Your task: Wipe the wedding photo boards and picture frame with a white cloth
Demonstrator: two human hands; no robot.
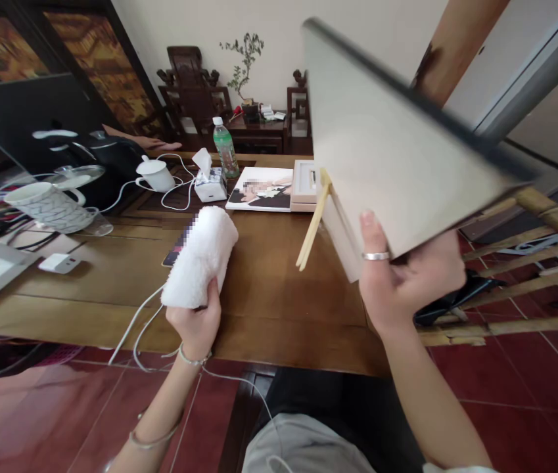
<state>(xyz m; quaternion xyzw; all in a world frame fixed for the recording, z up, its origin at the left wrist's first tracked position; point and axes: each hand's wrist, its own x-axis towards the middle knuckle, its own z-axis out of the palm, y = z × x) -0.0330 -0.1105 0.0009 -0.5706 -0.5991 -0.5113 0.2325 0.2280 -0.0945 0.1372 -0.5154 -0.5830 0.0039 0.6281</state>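
Observation:
My left hand (196, 323) is closed around the near end of a rolled white towel (201, 256), which points away from me over the wooden table (269, 309). My right hand (399, 276), with a ring on the thumb, grips the lower edge of a large flat beige board (387, 138) with a dark rim, held tilted up above the table's right side. A pale wooden strip (312, 223) hangs down at the board's left corner.
On the table stand a patterned mug (49, 207), a white teacup (154, 175), a tissue box (209, 184), a green-labelled bottle (224, 148), a photo print (262, 189), a white box (305, 184) and white cables (133, 328). A bamboo chair (520, 263) stands to the right.

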